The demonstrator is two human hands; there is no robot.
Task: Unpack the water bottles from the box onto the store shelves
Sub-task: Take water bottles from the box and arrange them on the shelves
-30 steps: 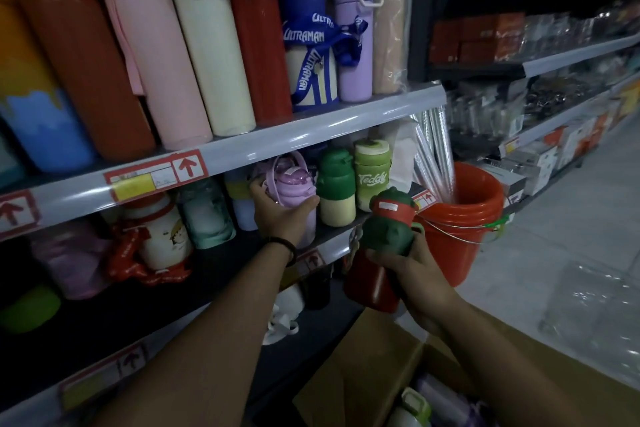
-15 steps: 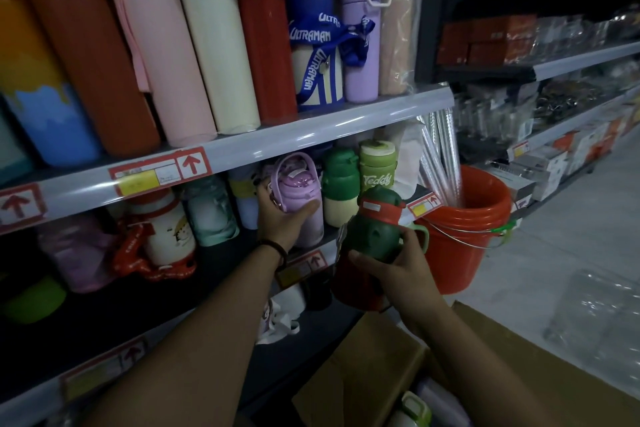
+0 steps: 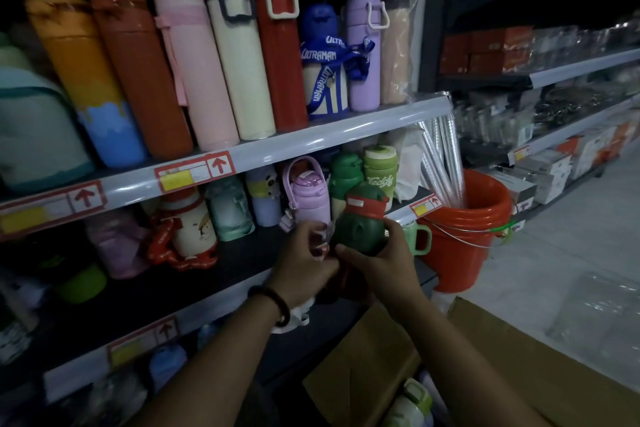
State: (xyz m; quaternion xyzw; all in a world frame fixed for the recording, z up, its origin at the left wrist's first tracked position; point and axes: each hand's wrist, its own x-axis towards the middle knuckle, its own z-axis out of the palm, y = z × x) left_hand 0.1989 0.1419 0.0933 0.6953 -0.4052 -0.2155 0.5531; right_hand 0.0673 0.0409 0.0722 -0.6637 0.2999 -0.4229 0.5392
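A water bottle with a green domed lid, a red band and a dark red body [image 3: 360, 229] is held in front of the middle shelf [image 3: 221, 277]. My right hand [image 3: 377, 264] grips it from the right and below. My left hand [image 3: 301, 264] is closed on its left side, over the red body. Just behind stands a purple bottle with a loop handle [image 3: 306, 192] on the shelf, free of my hands. The open cardboard box [image 3: 363, 367] sits at the bottom right, with a white and green bottle [image 3: 412, 406] showing inside.
Tall flasks in orange, pink, cream, red and purple line the upper shelf [image 3: 311, 142]. Small green bottles [image 3: 379, 172] stand behind the held one. A red bucket [image 3: 464, 232] with long wrapped tubes stands on the floor to the right. More shelving runs along the right.
My left hand let go of the purple bottle on the shelf and came down onto the green-lidded bottle. My right hand has lifted that bottle closer to the shelf.
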